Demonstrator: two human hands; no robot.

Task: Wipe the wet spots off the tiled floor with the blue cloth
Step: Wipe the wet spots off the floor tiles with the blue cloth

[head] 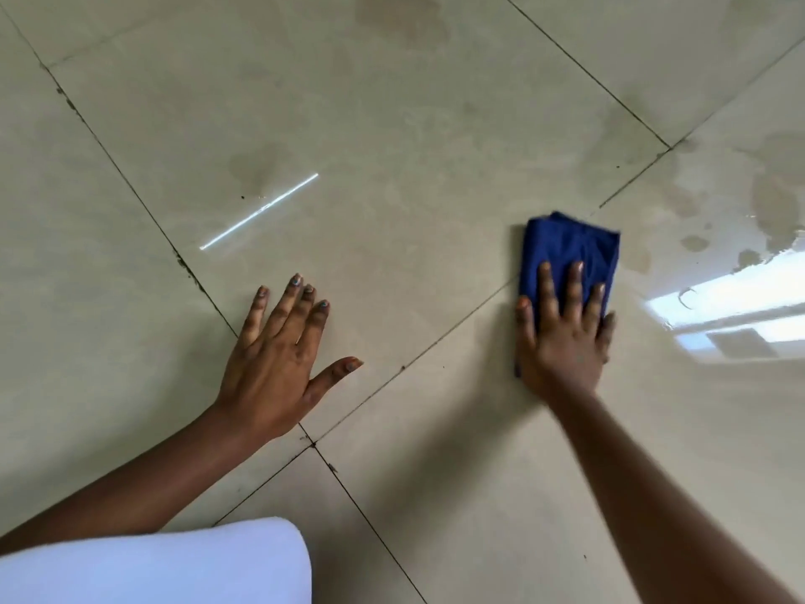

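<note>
A folded blue cloth lies flat on the beige tiled floor at the right of the view. My right hand presses on its near half, fingers spread over it. Flat on the tile to the left rests my left hand, fingers apart and holding nothing. Wet patches darken the floor to the right of the cloth. A small wet spot sits beyond my left hand, and another larger one lies at the far top.
Dark grout lines cross the floor diagonally, with a few dirt specks. A bright window reflection shines on the wet tile at right. White clothing covers my knee at the bottom left.
</note>
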